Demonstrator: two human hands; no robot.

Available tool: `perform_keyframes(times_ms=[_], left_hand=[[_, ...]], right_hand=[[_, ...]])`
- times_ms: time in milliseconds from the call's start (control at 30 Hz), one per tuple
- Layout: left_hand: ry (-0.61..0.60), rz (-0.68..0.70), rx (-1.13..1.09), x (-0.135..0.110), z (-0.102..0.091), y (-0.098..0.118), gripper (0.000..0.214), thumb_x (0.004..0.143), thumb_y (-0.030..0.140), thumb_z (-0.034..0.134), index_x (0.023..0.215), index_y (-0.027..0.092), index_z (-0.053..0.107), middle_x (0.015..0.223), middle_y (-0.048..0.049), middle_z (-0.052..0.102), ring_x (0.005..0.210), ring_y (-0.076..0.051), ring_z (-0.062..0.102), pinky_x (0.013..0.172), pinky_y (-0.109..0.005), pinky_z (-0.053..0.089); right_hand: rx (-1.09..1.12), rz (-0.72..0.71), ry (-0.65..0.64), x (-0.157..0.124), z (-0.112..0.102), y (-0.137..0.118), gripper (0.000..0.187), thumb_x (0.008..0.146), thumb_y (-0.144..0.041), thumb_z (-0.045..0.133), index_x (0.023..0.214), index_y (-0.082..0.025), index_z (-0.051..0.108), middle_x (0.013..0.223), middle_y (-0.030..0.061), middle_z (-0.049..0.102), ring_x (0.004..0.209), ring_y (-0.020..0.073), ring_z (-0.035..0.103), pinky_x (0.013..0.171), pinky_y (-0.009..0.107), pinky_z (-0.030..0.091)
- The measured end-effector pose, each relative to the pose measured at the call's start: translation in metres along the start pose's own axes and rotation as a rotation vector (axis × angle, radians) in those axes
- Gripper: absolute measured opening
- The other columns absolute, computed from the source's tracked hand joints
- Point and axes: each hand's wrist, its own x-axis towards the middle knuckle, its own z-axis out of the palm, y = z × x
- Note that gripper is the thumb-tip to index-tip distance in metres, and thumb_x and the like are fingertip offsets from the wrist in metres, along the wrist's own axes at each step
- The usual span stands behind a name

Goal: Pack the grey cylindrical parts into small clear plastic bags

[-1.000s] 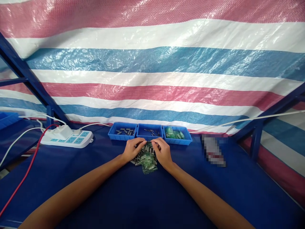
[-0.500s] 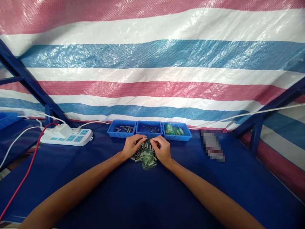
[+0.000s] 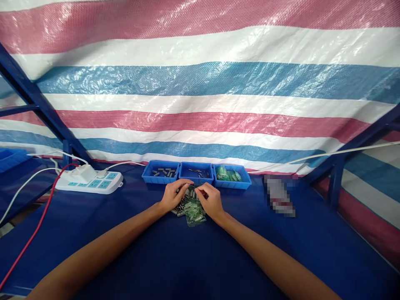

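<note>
The pile of small metal parts and green plastic packets (image 3: 194, 216) lies on the blue table (image 3: 156, 258), toward its back edge—outside the trays, so by the look of it much is left there. The left hand (image 3: 171, 196) and right hand (image 3: 213, 202) meet over its far side, thumbs and forefingers nearly closed; whether either pinches anything, I cannot tell. Along the table's back edge, some portioning looks done: the left tray (image 3: 158, 180) has several grey cylinders, the middle tray (image 3: 196, 165) a few thin rods, the right tray (image 3: 233, 185) green packets. Toward the back left corner sits a power strip (image 3: 106, 186)—and toward the back right, a pixelated item (image 3: 279, 196).
</note>
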Motion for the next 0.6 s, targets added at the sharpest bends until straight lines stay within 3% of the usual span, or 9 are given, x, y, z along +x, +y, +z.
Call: perform_keyframes(times_ms=[167,367,600], left_hand=[[-0.005,-0.028,-0.067,-0.0004,0.0017,-0.0038,0.025,0.095,0.03,0.038,0.102,0.015,0.058,0.052,0.0025,0.055,0.043,-0.01,0.052,0.051,-0.022,0.044],[0.004,-0.016,-0.089,0.0003,0.0012,-0.0053,0.023,0.095,0.031,0.037,0.098,0.016,0.054,0.071,-0.001,0.063,0.043,-0.008,0.051,0.048,-0.02,0.042],[0.016,-0.001,-0.049,-0.001,0.0027,-0.0105,0.025,0.094,0.033,0.04,0.103,0.016,0.056,0.072,-0.0002,0.06,0.043,-0.006,0.049,0.05,-0.02,0.042]], right_hand=[[-0.001,-0.001,0.006,0.0,0.0005,0.0018,0.025,0.091,-0.03,0.047,0.074,-0.018,0.059,0.067,0.0013,0.052,0.057,0.0121,0.048,0.055,0.023,0.037],[0.001,0.009,-0.003,0.0005,-0.0006,0.0003,0.023,0.09,-0.028,0.047,0.073,-0.017,0.059,0.068,0.0013,0.052,0.058,0.0118,0.049,0.056,0.023,0.038],[-0.009,0.016,-0.012,0.0,-0.0002,0.0005,0.022,0.09,-0.027,0.047,0.074,-0.017,0.06,0.068,0.0012,0.052,0.057,0.0116,0.048,0.056,0.024,0.038]])
